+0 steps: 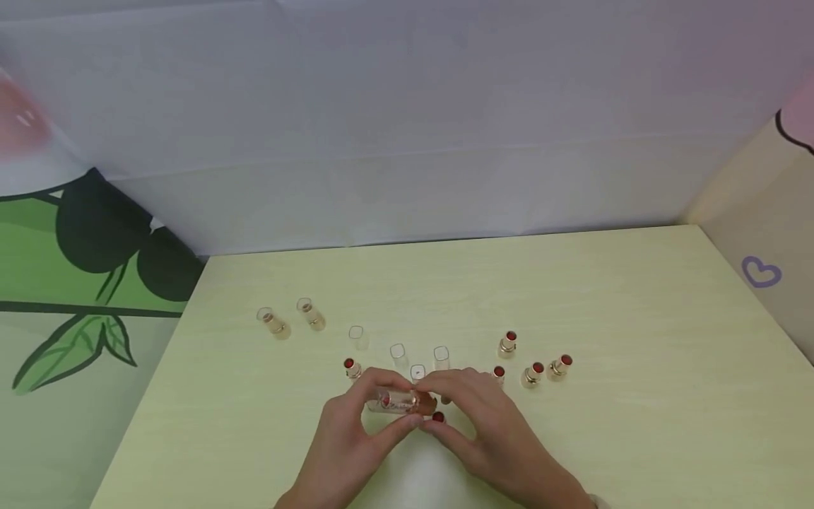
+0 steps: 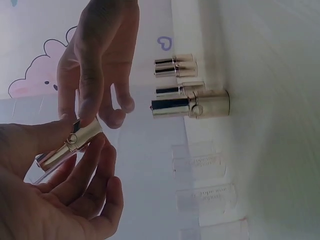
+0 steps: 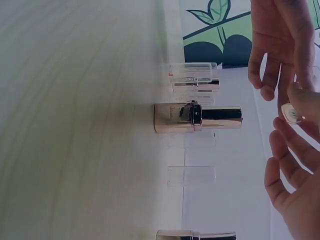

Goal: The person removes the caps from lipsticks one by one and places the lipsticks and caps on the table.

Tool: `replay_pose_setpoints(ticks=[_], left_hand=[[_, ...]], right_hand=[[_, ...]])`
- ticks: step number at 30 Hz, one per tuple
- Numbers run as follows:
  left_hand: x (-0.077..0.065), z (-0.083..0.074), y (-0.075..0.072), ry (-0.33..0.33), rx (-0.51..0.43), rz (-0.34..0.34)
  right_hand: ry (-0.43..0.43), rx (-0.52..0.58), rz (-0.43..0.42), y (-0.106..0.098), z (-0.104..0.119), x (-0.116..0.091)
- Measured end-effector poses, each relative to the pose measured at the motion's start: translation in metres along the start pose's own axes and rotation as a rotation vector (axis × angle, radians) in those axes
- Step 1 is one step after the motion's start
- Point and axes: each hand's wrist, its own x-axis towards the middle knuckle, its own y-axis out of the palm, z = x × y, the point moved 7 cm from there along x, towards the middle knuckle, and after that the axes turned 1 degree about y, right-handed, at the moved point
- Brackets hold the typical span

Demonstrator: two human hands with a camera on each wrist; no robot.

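Held lipstick (image 2: 72, 140): I'm seeing it gleaming, metal-like
Standing lipsticks (image 3: 197, 118): shining glossy, like polished metal
Clear caps (image 2: 210, 199): looking like smooth plastic
Tabletop (image 1: 636, 297): showing me faint wood-like grain
Backdrop (image 1: 407, 92): looking matt, creased

pale yellow tabletop (image 1: 655, 396) before a greyish wall (image 1: 407, 106)

Soft, even light covers the pale tabletop (image 1: 636, 304) in the head view, whitening near the bottom edge. Both wrist views are dimmer, hazier; glints mark the held lipstick (image 2: 73, 141).
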Motion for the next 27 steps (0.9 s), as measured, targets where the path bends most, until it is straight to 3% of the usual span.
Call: replay_pose_setpoints(ticks=[6, 14, 22, 27], left_hand=[[0.0014, -0.0024, 0.0078, 0.013, -0.055, 0.055], [0.0020, -0.0068, 0.0011, 0.091, 0.050, -0.020], [0.0016, -0.0092, -0.0020, 0.171, 0.059, -0.060], [0.0017, -0.0093, -0.0020, 0.183, 0.050, -0.061]], right_hand=[[-0.059, 0.011, -0.068, -0.0027, 0.0030, -0.0005], [-0.052, 0.028, -0.092, -0.0058, -0.0003, -0.0031], [-0.068, 0.023, -0.129, -0.0072, -0.0003, -0.0031], [-0.084, 0.011, -0.149, -0.0088, 0.0004, -0.0019]])
